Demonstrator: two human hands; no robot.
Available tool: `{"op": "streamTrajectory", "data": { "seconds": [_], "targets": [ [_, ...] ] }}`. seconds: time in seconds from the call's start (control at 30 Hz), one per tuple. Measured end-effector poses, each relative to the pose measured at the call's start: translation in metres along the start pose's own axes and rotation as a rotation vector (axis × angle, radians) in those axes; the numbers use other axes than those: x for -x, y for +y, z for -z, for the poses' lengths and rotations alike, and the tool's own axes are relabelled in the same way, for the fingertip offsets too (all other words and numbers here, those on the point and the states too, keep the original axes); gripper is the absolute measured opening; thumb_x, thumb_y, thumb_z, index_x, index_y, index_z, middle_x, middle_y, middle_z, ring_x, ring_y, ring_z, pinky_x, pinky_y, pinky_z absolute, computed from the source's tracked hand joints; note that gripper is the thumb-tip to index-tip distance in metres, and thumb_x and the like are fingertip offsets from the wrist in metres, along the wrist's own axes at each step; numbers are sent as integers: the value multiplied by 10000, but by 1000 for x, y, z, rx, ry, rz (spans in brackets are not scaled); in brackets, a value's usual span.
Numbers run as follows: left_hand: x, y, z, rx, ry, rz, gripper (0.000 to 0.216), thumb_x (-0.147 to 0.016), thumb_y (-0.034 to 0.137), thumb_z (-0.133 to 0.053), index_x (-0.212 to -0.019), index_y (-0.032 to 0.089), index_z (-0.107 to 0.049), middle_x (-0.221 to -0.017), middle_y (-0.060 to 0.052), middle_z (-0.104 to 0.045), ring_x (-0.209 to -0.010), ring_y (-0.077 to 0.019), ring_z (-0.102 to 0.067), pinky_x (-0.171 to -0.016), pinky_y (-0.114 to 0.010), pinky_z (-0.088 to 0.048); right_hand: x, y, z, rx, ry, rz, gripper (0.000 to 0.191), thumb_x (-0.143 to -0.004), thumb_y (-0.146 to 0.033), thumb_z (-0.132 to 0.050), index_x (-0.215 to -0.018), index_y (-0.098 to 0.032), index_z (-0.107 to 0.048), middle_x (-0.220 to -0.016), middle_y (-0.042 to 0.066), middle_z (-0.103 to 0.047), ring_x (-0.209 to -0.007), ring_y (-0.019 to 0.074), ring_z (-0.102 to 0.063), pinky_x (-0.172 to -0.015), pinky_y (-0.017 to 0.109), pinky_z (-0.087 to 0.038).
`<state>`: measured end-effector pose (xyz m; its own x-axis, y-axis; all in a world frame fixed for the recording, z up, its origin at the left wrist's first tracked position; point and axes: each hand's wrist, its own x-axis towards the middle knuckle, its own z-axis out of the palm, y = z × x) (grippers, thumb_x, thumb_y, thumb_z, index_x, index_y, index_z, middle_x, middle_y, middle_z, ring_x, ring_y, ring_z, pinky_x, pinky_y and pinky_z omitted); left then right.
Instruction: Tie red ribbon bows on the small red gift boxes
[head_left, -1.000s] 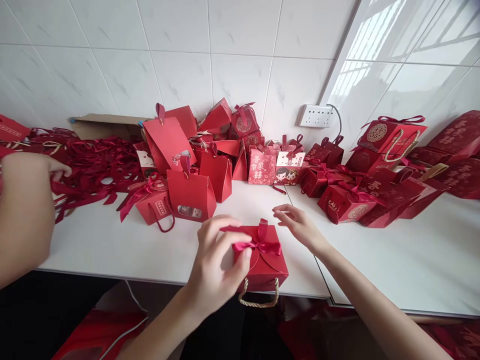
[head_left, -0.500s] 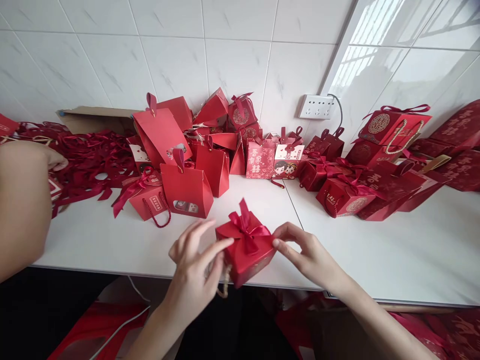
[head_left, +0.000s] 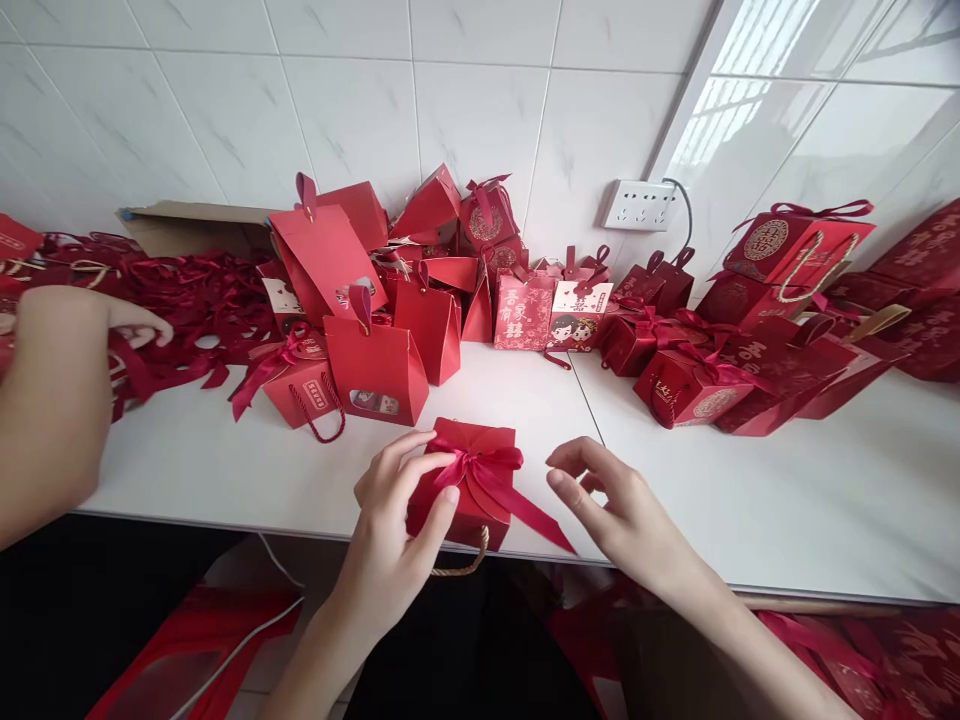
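A red gift box with a folded petal top stands at the table's front edge. A magenta ribbon bow is tied across its top, one long tail trailing off the right side. A twisted gold cord handle hangs from the box's front. My left hand is at the box's left side, thumb and index finger closed around the left loop of the bow. To the right of the box, apart from it, my right hand hovers with curved fingers, thumb and index slightly apart and nothing between them.
Red gift boxes stand behind, with more boxes at the right. A ribbon heap lies at the left, where another person's arm reaches in. A power strip is on the tiled wall.
The box has turned and moved slightly left, so its cord handle now faces front. My right hand has let go of the ribbon. The other person's hand has moved right over the ribbons.
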<state>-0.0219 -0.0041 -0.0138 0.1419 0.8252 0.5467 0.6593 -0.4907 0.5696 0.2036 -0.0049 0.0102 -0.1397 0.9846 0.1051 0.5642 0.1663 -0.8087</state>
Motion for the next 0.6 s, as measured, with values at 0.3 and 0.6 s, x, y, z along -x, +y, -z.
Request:
{"op": "streamTrajectory", "data": {
  "seconds": [0.3,0.6],
  "targets": [
    [-2,-3,2,42,10,24,127,-879,268,-507,-956,235,-603,-1127,-59,-547,-1102,-206,-552,-924,-344,-490,9,-5,-23,-33,-256,-48,455,-907,-540,-391,-607,-198,-387,-569,-40,-387,-530,95,-324,-485,231,-289],
    [1,1,-8,64,64,15,68,-859,223,-535,-918,232,-566,-1081,-39,-539,-1060,-178,-562,-897,-315,-493,15,-9,-19,-213,-359,-59,394,-911,-489,-440,-668,-185,-505,-608,-24,-507,-549,94,-452,-543,210,-378]
  ]
}}
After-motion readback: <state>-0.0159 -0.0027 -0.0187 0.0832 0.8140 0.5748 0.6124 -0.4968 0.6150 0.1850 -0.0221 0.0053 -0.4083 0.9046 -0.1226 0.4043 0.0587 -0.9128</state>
